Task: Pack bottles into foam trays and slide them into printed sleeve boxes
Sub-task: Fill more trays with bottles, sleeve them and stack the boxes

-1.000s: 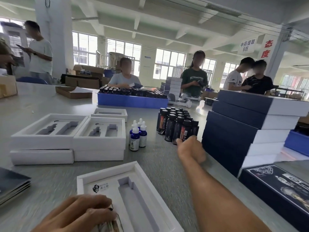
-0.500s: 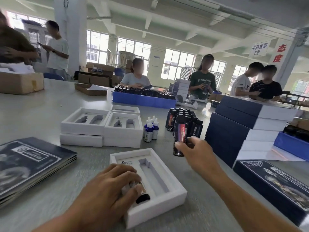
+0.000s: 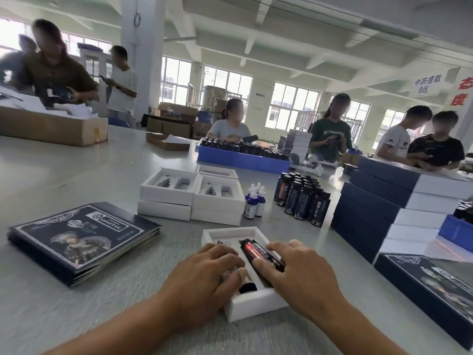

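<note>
Matt white foam tray holds a glossy dark bottle; the table is smooth grey

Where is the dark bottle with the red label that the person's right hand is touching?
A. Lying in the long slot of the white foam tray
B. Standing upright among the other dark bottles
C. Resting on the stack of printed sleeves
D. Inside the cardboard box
A: the dark bottle lies on its side in the long slot of the white foam tray, with the right hand over its near end.
</note>
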The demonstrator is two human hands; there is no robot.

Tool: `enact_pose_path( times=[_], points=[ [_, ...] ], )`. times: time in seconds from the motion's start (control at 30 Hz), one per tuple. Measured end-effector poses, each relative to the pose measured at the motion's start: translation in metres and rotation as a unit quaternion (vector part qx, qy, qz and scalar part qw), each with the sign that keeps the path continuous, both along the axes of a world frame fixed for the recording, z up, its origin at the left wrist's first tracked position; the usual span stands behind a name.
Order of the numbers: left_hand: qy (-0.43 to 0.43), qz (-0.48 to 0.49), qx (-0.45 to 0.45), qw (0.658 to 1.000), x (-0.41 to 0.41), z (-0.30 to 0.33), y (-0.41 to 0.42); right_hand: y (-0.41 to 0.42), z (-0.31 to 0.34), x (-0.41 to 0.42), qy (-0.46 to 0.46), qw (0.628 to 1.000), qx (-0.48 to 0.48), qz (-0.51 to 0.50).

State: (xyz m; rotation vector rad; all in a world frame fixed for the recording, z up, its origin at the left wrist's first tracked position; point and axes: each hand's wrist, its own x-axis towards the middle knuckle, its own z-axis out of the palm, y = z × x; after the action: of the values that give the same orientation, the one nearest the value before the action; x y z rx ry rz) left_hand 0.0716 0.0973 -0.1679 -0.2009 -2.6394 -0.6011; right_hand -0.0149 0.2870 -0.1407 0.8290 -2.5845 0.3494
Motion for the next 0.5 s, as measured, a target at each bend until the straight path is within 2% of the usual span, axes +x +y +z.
enact_pose_path(
  times=[0.4,0.5],
  points=[
    [0.012,0.003,-0.002,1.0,-0.0039,-0.0054,-0.002,-0.0016,-0.0002,0.0071,0.024,0.999,-0.02,-0.01],
    [0.017,0.002,-0.003,1.0,-0.0049,-0.0063,-0.0019,-0.0022,0.0,0.008,0.027,1.0,0.01,-0.007]
  ],
)
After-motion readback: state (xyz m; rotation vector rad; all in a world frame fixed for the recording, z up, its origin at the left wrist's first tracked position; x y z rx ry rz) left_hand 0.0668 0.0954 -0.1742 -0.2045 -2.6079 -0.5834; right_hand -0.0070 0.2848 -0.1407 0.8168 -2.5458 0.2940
